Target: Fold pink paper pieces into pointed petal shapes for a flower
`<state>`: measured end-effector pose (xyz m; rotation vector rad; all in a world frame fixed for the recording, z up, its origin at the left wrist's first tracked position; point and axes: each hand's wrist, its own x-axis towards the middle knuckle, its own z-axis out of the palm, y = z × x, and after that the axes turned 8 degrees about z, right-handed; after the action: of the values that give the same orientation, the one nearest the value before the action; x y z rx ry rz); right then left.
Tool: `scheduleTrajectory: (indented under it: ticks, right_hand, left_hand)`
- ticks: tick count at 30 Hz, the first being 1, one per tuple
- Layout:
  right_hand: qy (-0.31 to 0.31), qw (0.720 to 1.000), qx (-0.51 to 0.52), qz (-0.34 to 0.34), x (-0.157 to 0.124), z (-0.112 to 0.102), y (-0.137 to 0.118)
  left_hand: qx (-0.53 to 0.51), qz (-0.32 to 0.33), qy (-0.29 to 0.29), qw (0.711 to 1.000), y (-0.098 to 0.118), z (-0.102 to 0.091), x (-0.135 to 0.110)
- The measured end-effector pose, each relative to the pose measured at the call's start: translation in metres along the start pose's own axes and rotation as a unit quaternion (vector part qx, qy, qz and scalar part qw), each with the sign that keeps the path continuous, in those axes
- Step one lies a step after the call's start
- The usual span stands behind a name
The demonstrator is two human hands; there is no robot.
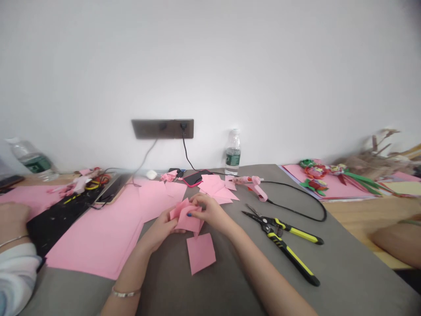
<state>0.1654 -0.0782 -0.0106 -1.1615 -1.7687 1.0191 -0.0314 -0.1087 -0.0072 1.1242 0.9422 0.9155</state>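
2 bare hands are working at the middle of a gray table [197, 298], raising a folded pink paper [188, 220] just above its surface. The left hand [167, 223] is pinching the paper's left side, seemingly to steady it; its fingers are partly curling underneath, and how those behind the paper are pressing cannot be told. The right hand [208, 211] is pinching too, setting a blue-nailed thumb against the front while its fingers are bending over the upper edge, apparently to control the fold.

At 6 o'clock from the hands, 1 pink square [201, 253] is lying flat, probably placed for easy pickup. At 1 o'clock, cut pink papers [215, 186] are overlapping in a loose pile, while at 9 o'clock large pink sheets [98, 237] are spreading across the table, likely set aside for working room.

At 2 o'clock, a pink glue gun [256, 186] is resting with its nozzle at a pink scrap [230, 184], perhaps sparing the tabletop from drips. Between 3 and 4 o'clock, yellow-and-black pliers [273, 237] are lying open, handles pointing toward 4 o'clock, presumably within the right hand's reach. At 1 o'clock, farther off, a water bottle [233, 158] is standing near the wall [279, 79], seemingly clear of the work.
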Motion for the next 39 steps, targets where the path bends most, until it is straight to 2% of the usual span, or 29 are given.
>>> scheduleTrajectory:
  ticks: [5,9,17,22,28,33,37,39]
  right_hand:
    - [-0.011,0.999,0.006,-0.038,0.000,-0.002,-0.003]
    - [-0.036,0.997,0.017,-0.060,0.003,-0.001,-0.010]
    - [-0.004,0.998,0.006,-0.060,0.007,0.006,-0.011]
    - [-0.019,0.997,-0.030,-0.062,0.003,0.008,-0.019]
    - [-0.027,0.998,-0.021,-0.057,0.004,0.007,-0.021]
    - [0.008,1.000,0.014,0.003,0.006,-0.008,-0.016]
    - [0.067,0.997,0.019,0.036,0.008,-0.022,-0.015]
    - [0.084,0.996,0.013,0.035,0.007,-0.022,-0.018]
  left_hand:
    - [-0.035,-0.036,-0.055,0.997,-0.006,-0.003,0.000]
    - [-0.081,-0.053,-0.069,0.993,-0.007,-0.005,0.006]
    - [-0.124,-0.049,-0.084,0.988,-0.014,0.002,0.015]
    - [-0.145,-0.022,-0.033,0.989,-0.022,0.003,0.018]
    - [-0.154,-0.030,0.001,0.988,-0.020,0.004,0.016]
    - [-0.129,0.003,0.020,0.991,-0.017,0.008,0.013]
    - [-0.095,0.073,0.098,0.988,-0.023,0.009,0.015]
    - [-0.077,0.111,0.139,0.981,-0.028,0.007,0.017]
